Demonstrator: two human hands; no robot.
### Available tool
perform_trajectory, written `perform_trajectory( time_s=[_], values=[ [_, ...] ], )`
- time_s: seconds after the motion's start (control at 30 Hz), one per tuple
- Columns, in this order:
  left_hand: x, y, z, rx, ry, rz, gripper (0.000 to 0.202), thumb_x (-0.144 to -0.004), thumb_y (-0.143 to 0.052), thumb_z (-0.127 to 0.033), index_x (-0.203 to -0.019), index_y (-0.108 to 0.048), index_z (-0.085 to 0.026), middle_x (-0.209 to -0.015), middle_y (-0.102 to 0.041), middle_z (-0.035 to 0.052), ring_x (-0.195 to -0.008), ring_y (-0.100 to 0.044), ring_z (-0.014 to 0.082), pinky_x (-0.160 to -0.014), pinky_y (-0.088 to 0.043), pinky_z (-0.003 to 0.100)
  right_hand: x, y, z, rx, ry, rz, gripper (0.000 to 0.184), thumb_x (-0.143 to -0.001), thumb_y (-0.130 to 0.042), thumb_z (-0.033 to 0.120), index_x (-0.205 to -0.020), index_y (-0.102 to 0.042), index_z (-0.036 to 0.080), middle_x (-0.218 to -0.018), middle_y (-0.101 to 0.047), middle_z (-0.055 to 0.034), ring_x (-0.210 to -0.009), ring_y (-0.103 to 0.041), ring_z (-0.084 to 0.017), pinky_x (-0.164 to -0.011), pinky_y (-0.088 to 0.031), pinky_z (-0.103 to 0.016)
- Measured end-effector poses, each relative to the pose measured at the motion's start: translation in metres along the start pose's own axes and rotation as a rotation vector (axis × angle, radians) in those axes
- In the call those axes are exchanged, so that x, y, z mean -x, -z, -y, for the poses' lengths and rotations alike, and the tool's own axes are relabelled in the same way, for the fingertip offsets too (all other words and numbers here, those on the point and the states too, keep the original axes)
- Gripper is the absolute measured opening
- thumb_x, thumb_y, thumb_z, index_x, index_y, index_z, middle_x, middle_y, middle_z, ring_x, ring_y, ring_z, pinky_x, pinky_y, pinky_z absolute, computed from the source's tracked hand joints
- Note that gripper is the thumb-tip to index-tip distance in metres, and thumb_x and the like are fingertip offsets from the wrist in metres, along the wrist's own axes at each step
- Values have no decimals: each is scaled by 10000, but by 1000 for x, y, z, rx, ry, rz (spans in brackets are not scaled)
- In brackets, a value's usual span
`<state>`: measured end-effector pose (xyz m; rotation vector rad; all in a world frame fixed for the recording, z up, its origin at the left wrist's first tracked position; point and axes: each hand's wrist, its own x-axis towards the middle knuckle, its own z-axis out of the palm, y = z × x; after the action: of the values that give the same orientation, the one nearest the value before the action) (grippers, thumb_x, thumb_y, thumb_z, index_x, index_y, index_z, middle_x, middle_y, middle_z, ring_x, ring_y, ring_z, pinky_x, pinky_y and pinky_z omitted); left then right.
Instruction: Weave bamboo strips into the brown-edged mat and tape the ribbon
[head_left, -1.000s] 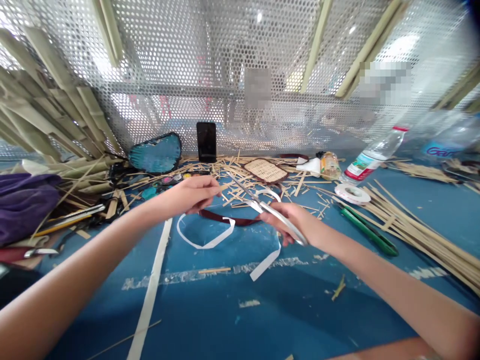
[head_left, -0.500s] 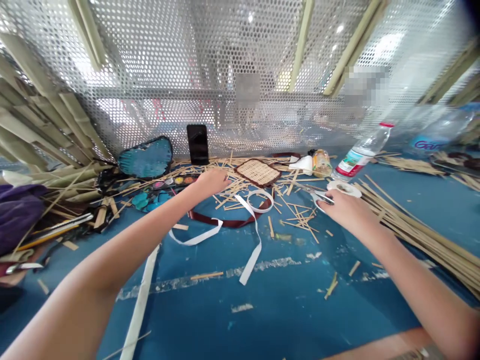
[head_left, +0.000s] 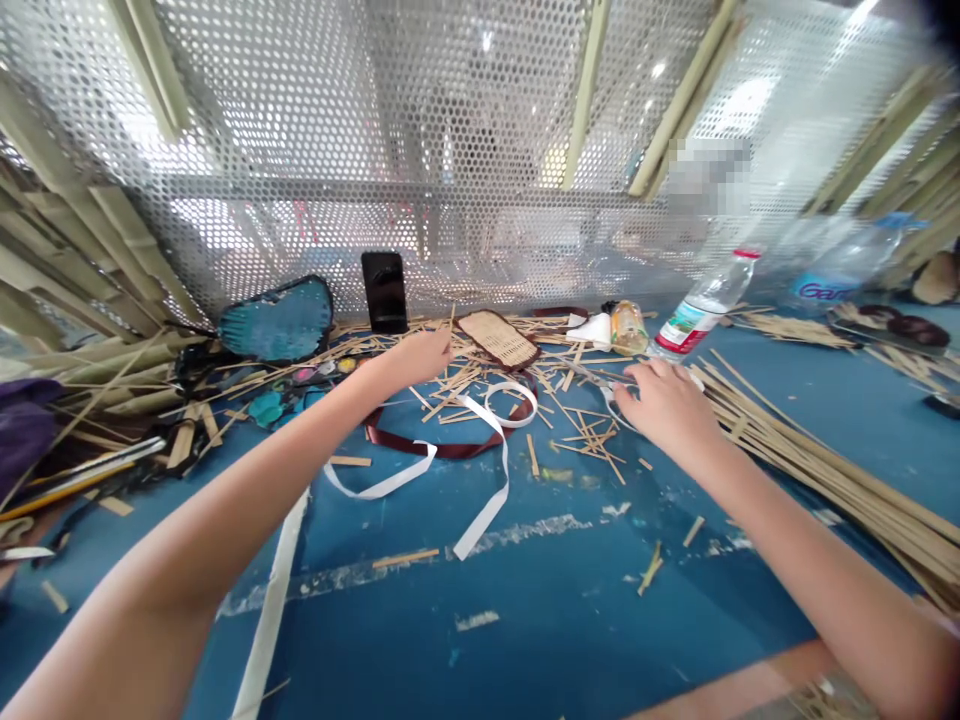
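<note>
My left hand (head_left: 420, 355) reaches far forward into a heap of short bamboo strips (head_left: 457, 380), just left of a small woven bamboo mat (head_left: 499, 340). Its fingers are pressed together; what they pinch is hidden. My right hand (head_left: 664, 405) lies palm down, fingers curled over scissors (head_left: 604, 385), of which only a thin blade and a pale handle loop show at its left. A white ribbon (head_left: 487, 500) and a maroon ribbon loop (head_left: 450, 450) lie on the blue table (head_left: 525, 620) between my arms.
A perforated metal wall (head_left: 450, 150) closes the back. Against it stand a black phone (head_left: 384, 290), a blue heart-shaped fan (head_left: 277, 320), a small jar (head_left: 628, 325) and a water bottle (head_left: 701, 305). Long bamboo strips (head_left: 825, 470) lie right; tools and purple cloth (head_left: 22, 430) left.
My right hand carried the scissors from the middle out to the right and lowered them onto the table. My left hand let go in front of me and reached forward to the strip heap.
</note>
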<state>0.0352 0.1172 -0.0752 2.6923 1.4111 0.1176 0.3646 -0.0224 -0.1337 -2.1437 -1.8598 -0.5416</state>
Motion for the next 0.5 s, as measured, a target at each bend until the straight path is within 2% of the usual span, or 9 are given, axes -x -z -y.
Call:
perform_trajectory(
  time_s=[0.1, 0.2, 0.3, 0.4, 0.5],
  values=[
    [22, 20, 2, 36, -23, -86, 249, -984, -428, -310, -1081, -589, -146, -951, -703, 113, -852, -666, 234, -732, -459, 319, -31, 6, 12, -373, 84, -6, 428, -908, -539, 458, -1216, -644, 181, -1262, -653, -156, -1207, -585, -346, -1053, -433, -521],
    [44, 39, 12, 124, -36, -152, 219, -974, -428, -380, -1026, -545, -202, -843, -676, 48, -715, -632, 191, -634, -420, 286, -77, 9, 33, -821, 33, 98, 548, -839, -638, 576, -1289, -577, 269, -1306, -653, -108, -1182, -620, -316, -1053, -438, -557],
    [66, 55, 30, 347, -42, -195, 180, -939, -463, -403, -921, -501, -228, -714, -609, -16, -585, -556, 139, -559, -386, 249, -114, 10, 60, -1324, 131, 281, 688, -785, -703, 580, -1375, -491, 298, -1400, -605, -72, -1244, -598, -272, -1032, -485, -519],
    [82, 68, 50, 392, -20, -155, 157, -923, -460, -382, -888, -497, -233, -658, -604, -33, -558, -530, 131, -550, -382, 242, -124, 15, 90, -1624, 161, 386, 638, -783, -721, 540, -1340, -536, 290, -1366, -636, -55, -1190, -640, -249, -1002, -521, -485],
    [85, 72, 63, 201, 3, -142, 208, -914, -471, -386, -1009, -576, -234, -829, -704, 15, -722, -628, 182, -652, -447, 280, -115, 19, 117, -1739, 44, 338, 475, -751, -773, 415, -1176, -640, 252, -1254, -704, -44, -1145, -666, -248, -1029, -512, -469]
  ],
)
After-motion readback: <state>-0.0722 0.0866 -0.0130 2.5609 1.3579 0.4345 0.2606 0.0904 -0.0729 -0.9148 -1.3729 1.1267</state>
